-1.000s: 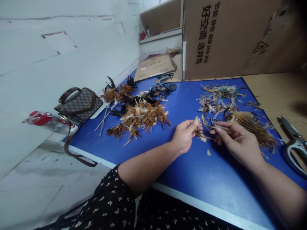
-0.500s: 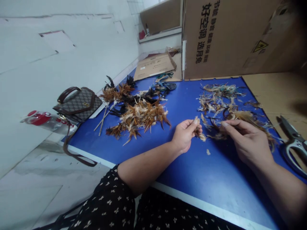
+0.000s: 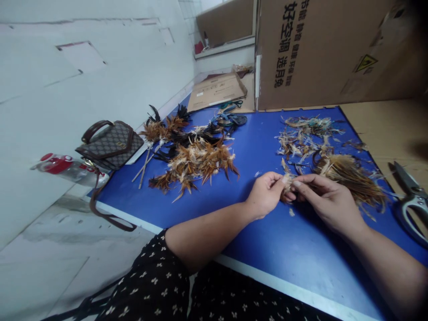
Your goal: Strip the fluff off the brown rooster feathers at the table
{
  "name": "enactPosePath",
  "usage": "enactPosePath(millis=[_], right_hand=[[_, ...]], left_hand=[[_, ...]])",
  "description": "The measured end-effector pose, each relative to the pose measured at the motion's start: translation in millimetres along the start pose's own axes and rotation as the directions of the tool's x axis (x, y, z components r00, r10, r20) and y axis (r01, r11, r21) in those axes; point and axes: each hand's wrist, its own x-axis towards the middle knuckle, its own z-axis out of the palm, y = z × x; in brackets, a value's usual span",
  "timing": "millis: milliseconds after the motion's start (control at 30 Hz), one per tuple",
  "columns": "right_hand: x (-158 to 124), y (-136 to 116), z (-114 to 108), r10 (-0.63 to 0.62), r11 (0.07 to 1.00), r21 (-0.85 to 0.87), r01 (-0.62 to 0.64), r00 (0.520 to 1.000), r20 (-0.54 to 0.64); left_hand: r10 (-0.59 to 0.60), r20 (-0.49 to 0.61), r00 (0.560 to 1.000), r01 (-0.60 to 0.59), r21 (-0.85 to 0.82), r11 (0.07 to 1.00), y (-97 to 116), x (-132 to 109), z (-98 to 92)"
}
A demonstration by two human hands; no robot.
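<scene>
Blue table [image 3: 261,142], head view, with tall cardboard box [image 3: 321,53] standing behind; left hand [image 3: 284,189] holds small feather tuft [image 3: 286,183] between thumb and fingers, just above table; right hand [image 3: 294,187] pinched narrow on tuft's right edge, fingertips of both hands almost meeting; brown feather bundle [image 3: 354,178] lies just beyond right hand; mixed loose feathers [image 3: 301,142] behind tuft; larger feather heap [image 3: 200,162] left of left hand; scissors [image 3: 414,200] at far right, blades spread.
</scene>
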Motion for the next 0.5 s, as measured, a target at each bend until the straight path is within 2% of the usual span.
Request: enactPosePath(millis=[167, 267, 300, 367, 433, 500], right_hand=[[-1, 5, -1, -0.023, 0.992, -0.122, 0.018, 0.999, -0.040], [3, 14, -6, -0.011, 0.986, -0.164, -0.013, 0.990, -0.143], [4, 17, -8, -0.045, 0.981, -0.192, 0.008, 0.981, -0.189], [7, 21, -12, -0.195, 0.950, -0.288, 0.122, 0.951, -0.240], [9, 21, -14, -0.356, 0.887, -0.382, 0.258, 0.910, -0.211], [8, 19, -14, -0.418, 0.852, -0.406, 0.331, 0.896, -0.146]], left_hand=[[-0.013, -0.004, 1.000, 0.013, 0.004, 1.000, 5, -1, 1.4], [-0.011, -0.041, 0.999, 0.008, -0.060, 0.998, 6, 2, 0.3], [-0.006, -0.051, 0.999, 0.002, -0.073, 0.997, 6, 3, -0.1], [0.006, -0.057, 0.998, -0.011, -0.085, 0.996, 5, 4, -0.5], [0.019, -0.047, 0.999, -0.022, -0.078, 0.997, 5, 4, -0.4], [0.031, -0.031, 0.999, -0.033, -0.059, 0.998, 3, 3, 0.0]])
